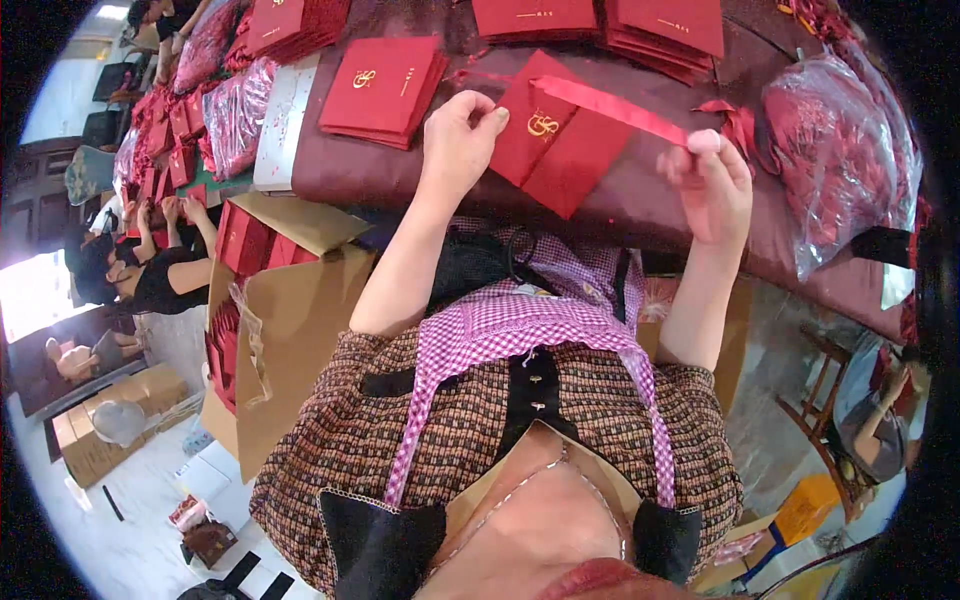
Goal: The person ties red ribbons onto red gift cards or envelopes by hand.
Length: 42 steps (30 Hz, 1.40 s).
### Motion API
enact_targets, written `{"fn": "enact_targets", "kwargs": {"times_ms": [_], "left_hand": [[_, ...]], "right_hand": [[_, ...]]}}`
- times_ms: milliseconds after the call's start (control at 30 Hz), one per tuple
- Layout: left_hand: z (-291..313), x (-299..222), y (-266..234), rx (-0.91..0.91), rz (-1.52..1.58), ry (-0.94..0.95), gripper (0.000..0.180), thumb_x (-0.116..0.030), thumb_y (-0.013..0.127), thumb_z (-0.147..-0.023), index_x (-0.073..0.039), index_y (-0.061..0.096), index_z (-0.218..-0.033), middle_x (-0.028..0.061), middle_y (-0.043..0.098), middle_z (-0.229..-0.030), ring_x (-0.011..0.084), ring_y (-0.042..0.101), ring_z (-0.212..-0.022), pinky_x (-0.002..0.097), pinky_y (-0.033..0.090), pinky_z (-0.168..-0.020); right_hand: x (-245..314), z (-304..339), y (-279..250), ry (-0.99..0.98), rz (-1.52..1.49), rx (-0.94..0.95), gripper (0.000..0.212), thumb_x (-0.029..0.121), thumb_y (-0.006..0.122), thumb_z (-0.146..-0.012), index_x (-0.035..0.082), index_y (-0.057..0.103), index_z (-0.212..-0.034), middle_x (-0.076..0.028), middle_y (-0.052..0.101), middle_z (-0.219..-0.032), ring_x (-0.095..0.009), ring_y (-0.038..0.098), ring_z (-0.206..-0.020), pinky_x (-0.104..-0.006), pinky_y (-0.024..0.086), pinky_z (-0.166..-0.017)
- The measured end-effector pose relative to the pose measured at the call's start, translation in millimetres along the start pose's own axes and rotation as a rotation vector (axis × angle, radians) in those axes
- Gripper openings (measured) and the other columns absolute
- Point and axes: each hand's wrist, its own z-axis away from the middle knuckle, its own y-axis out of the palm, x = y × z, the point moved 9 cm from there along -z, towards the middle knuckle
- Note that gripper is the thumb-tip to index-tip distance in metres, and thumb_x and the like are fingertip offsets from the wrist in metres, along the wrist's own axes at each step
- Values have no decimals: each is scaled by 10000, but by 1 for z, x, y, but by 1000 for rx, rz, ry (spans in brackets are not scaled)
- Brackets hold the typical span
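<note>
A red card folder (575,170) with a gold emblem lies turned at an angle on the table in front of me. My left hand (462,142) is closed, thumb and fingers pinching the folder's left edge. From the folder's top a flat red ribbon (625,106) stretches off to the right. Its far end is pinched between the thumb and fingers of my right hand (710,185), which is raised over the table and slightly blurred. Just left of my left hand sits a small stack of matching red folders (378,90).
More stacks of red folders (535,18) line the far side of the maroon-covered table (350,175). A clear plastic bag of red ribbons (835,140) lies at right. An open cardboard box (290,320) holding red folders stands at left. Other people (150,280) work beyond it.
</note>
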Motion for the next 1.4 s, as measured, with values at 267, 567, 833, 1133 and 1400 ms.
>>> {"fn": "enact_targets", "kwargs": {"times_ms": [267,567,833,1133,1400], "left_hand": [[-9,7,7,31,-21,-11,187,-155,682,-807,21,632,-843,144,644,-729,205,618,-669,336,480,-633],[1,14,21,196,200,-159,152,-84,631,-850,36,631,-942,18,619,-822,79,550,-762,233,445,-682],[3,1,18,217,142,-79,185,-76,649,-822,26,641,-977,0,603,-823,73,526,-749,221,437,-687],[1,-18,11,230,204,-72,209,-75,665,-814,14,656,-1002,-28,607,-839,48,510,-730,199,423,-664],[6,-23,10,277,264,-17,254,-49,667,-789,15,667,-1035,-23,599,-722,36,502,-653,203,429,-596]], "right_hand": [[2,8,-5,-114,-75,65,314,117,570,-919,-75,564,-1167,-193,636,-1026,-286,633,-943,-419,511,-863],[23,5,5,-389,374,-148,249,84,568,-910,-60,608,-1108,-156,626,-1106,-241,576,-1060,-367,394,-1001],[-23,-3,37,-102,279,-74,282,-33,555,-884,-48,593,-1163,-50,617,-945,-124,593,-894,-264,481,-845],[-45,-9,78,-263,918,-92,173,21,679,-772,53,640,-937,-71,658,-863,-222,619,-862,-329,447,-811],[-44,-6,87,-402,1077,-61,169,36,667,-751,90,645,-910,-50,650,-855,-212,614,-841,-335,396,-821]]}}
